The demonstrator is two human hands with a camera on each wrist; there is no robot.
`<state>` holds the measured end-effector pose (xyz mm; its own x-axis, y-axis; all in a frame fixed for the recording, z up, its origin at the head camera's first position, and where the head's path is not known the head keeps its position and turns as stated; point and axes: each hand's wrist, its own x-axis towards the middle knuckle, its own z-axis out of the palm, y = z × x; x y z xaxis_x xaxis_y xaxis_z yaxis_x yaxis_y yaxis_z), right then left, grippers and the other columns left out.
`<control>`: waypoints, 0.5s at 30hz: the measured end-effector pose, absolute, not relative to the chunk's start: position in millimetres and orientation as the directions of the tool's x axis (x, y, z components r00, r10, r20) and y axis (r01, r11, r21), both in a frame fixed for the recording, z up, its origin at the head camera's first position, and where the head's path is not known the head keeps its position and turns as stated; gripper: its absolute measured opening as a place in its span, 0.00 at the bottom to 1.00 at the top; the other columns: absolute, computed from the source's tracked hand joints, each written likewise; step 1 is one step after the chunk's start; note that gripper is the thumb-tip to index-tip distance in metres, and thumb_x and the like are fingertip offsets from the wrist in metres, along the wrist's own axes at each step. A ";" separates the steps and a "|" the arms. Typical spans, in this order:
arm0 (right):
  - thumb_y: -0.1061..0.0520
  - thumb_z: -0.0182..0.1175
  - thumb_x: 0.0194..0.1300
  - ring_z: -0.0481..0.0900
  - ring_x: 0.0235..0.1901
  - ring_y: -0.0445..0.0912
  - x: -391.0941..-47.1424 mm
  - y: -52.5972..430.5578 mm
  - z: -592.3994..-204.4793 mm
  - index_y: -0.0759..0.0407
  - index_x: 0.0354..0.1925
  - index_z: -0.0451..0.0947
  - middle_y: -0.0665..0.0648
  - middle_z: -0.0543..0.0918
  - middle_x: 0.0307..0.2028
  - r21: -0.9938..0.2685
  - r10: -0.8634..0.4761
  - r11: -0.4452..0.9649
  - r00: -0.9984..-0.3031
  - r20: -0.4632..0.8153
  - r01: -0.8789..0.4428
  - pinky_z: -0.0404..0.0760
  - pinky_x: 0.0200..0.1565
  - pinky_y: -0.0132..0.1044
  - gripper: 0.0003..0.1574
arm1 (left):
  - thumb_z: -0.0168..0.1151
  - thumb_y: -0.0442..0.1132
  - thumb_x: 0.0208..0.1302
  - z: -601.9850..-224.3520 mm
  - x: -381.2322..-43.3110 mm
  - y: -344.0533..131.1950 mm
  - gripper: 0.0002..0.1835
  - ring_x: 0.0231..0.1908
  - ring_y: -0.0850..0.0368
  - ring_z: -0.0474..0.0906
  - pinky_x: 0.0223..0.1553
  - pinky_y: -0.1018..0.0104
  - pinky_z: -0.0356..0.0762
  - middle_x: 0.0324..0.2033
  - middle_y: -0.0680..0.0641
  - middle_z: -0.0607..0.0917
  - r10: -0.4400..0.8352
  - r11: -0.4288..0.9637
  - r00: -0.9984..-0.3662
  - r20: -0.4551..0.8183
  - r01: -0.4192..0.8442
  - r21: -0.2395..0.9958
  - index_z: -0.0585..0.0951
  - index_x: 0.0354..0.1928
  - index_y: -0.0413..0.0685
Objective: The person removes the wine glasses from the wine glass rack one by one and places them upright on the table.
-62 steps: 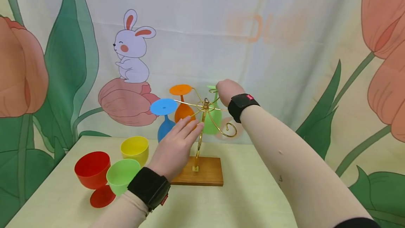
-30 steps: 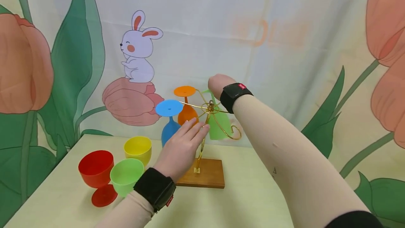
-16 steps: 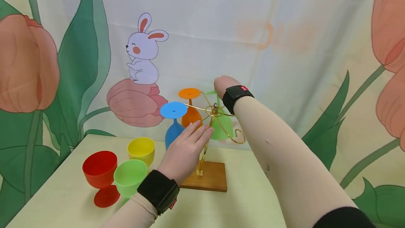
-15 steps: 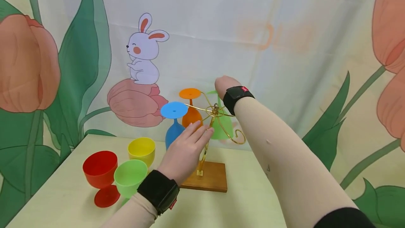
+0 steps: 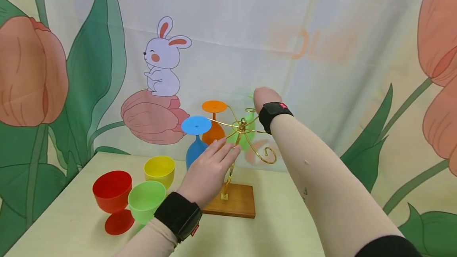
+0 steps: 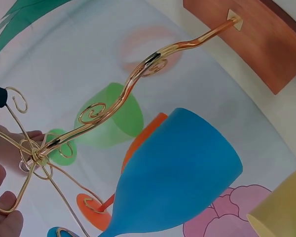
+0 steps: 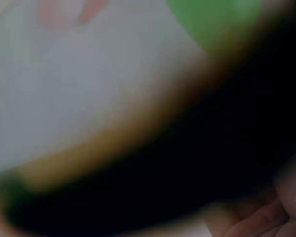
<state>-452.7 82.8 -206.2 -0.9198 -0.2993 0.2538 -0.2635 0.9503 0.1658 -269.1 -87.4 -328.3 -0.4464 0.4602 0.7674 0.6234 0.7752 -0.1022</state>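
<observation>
My right hand (image 5: 267,97) grips the foot end of a light green goblet (image 5: 247,136), upside down behind the gold rack (image 5: 242,126). In the left wrist view its fingers reach the round foot of the goblet (image 6: 61,148). Fingers of my left hand (image 5: 205,173) lie at a front arm of the rack; the left wrist view shows that curled wire against the fingertips (image 6: 7,202). The left thumb is hidden in the head view. A blue goblet (image 5: 196,125) and an orange goblet (image 5: 213,107) hang upside down on the rack's left arms.
Standing upright at the left are a red goblet (image 5: 112,189), a green goblet (image 5: 147,199) and a yellow goblet (image 5: 159,169). The rack's wooden base (image 5: 235,201) rests on the pale table (image 5: 278,217). A printed cloth (image 5: 228,50) hangs behind. The right wrist view is mostly blocked.
The head view has shifted slightly. My right hand first brought the green goblet left and tilted it, then drew it back to the right and away from the rack's centre. My left hand stays put.
</observation>
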 end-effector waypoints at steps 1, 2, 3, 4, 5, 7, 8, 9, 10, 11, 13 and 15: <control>0.69 0.54 0.66 0.82 0.36 0.56 -452.5 86.8 -206.3 0.63 0.30 0.80 0.62 0.83 0.33 0.156 -0.287 0.955 -0.923 0.256 -0.253 0.82 0.40 0.48 0.10 | 0.65 0.26 0.60 -328.3 -268.8 -86.8 0.26 0.60 0.45 0.72 0.65 0.54 0.63 0.55 0.44 0.80 0.461 0.774 -0.448 0.766 0.625 -0.101 0.76 0.61 0.43; 0.69 0.54 0.66 0.82 0.36 0.56 -451.8 90.8 -205.8 0.64 0.30 0.80 0.62 0.83 0.33 0.145 -0.278 0.958 -0.925 0.258 -0.247 0.82 0.40 0.48 0.10 | 0.65 0.26 0.60 -328.3 -268.5 -86.4 0.26 0.60 0.45 0.72 0.65 0.54 0.63 0.55 0.43 0.80 0.462 0.774 -0.448 0.765 0.625 -0.101 0.76 0.61 0.43; 0.69 0.54 0.66 0.82 0.36 0.56 -451.1 94.8 -205.3 0.64 0.30 0.80 0.62 0.83 0.33 0.137 -0.272 0.960 -0.926 0.262 -0.244 0.82 0.40 0.48 0.10 | 0.65 0.26 0.60 -328.4 -268.4 -86.0 0.26 0.60 0.45 0.72 0.65 0.54 0.63 0.55 0.43 0.80 0.462 0.774 -0.449 0.765 0.625 -0.100 0.76 0.61 0.43; 0.69 0.53 0.65 0.82 0.36 0.56 -450.5 98.9 -204.9 0.64 0.30 0.80 0.62 0.84 0.33 0.130 -0.269 0.962 -0.925 0.268 -0.242 0.82 0.39 0.49 0.10 | 0.65 0.26 0.60 -328.3 -268.3 -85.7 0.26 0.60 0.45 0.71 0.65 0.54 0.63 0.55 0.43 0.80 0.462 0.774 -0.449 0.765 0.625 -0.100 0.76 0.61 0.43; 0.69 0.53 0.65 0.82 0.36 0.56 -450.0 103.1 -204.8 0.65 0.29 0.80 0.63 0.83 0.33 0.127 -0.270 0.962 -0.925 0.269 -0.243 0.82 0.38 0.49 0.10 | 0.65 0.26 0.60 -328.3 -268.3 -85.5 0.26 0.60 0.45 0.71 0.65 0.54 0.63 0.55 0.43 0.81 0.462 0.775 -0.449 0.765 0.624 -0.101 0.77 0.61 0.43; 0.70 0.53 0.65 0.82 0.35 0.56 -448.9 111.6 -204.3 0.65 0.29 0.79 0.63 0.83 0.32 0.127 -0.277 0.960 -0.920 0.279 -0.251 0.82 0.38 0.49 0.11 | 0.65 0.26 0.60 -328.4 -268.4 -85.4 0.26 0.60 0.45 0.71 0.66 0.54 0.62 0.54 0.42 0.81 0.460 0.775 -0.451 0.765 0.624 -0.099 0.76 0.61 0.43; 0.70 0.52 0.65 0.82 0.35 0.56 -447.9 116.0 -203.9 0.65 0.28 0.78 0.63 0.83 0.32 0.129 -0.281 0.959 -0.915 0.288 -0.254 0.81 0.38 0.49 0.11 | 0.65 0.26 0.60 -328.4 -268.5 -85.3 0.26 0.60 0.44 0.71 0.66 0.54 0.62 0.54 0.42 0.81 0.457 0.776 -0.451 0.766 0.623 -0.096 0.76 0.61 0.43; 0.70 0.51 0.65 0.82 0.34 0.56 -447.0 120.3 -203.6 0.65 0.27 0.78 0.63 0.83 0.31 0.134 -0.284 0.958 -0.910 0.302 -0.254 0.81 0.37 0.49 0.12 | 0.65 0.25 0.60 -328.4 -268.8 -85.1 0.26 0.60 0.44 0.71 0.66 0.54 0.62 0.54 0.42 0.80 0.456 0.776 -0.452 0.766 0.624 -0.093 0.76 0.61 0.43; 0.71 0.51 0.65 0.82 0.34 0.57 -445.9 124.8 -203.3 0.65 0.26 0.77 0.64 0.83 0.31 0.140 -0.286 0.957 -0.905 0.313 -0.254 0.81 0.37 0.50 0.12 | 0.64 0.25 0.60 -328.5 -269.0 -84.9 0.26 0.60 0.44 0.71 0.66 0.54 0.62 0.54 0.42 0.80 0.456 0.776 -0.453 0.766 0.625 -0.092 0.76 0.61 0.43; 0.71 0.51 0.64 0.82 0.33 0.56 -444.5 129.4 -203.2 0.65 0.25 0.76 0.64 0.83 0.30 0.148 -0.288 0.956 -0.902 0.321 -0.252 0.81 0.37 0.50 0.12 | 0.64 0.24 0.59 -328.5 -269.3 -84.7 0.27 0.60 0.44 0.71 0.66 0.53 0.62 0.54 0.43 0.80 0.455 0.775 -0.454 0.766 0.626 -0.089 0.76 0.62 0.43; 0.72 0.50 0.64 0.81 0.33 0.56 -441.3 138.6 -202.9 0.65 0.24 0.75 0.63 0.83 0.29 0.163 -0.290 0.955 -0.895 0.338 -0.248 0.80 0.36 0.50 0.13 | 0.63 0.23 0.59 -328.3 -269.4 -84.6 0.27 0.60 0.44 0.70 0.66 0.54 0.61 0.55 0.43 0.80 0.456 0.773 -0.458 0.763 0.628 -0.086 0.75 0.62 0.43; 0.72 0.50 0.64 0.81 0.32 0.55 -438.3 148.0 -203.7 0.65 0.23 0.75 0.63 0.82 0.28 0.185 -0.299 0.951 -0.887 0.351 -0.247 0.80 0.35 0.49 0.14 | 0.62 0.22 0.59 -328.0 -268.8 -85.4 0.28 0.61 0.44 0.70 0.66 0.54 0.61 0.55 0.43 0.80 0.459 0.773 -0.462 0.759 0.629 -0.084 0.75 0.62 0.42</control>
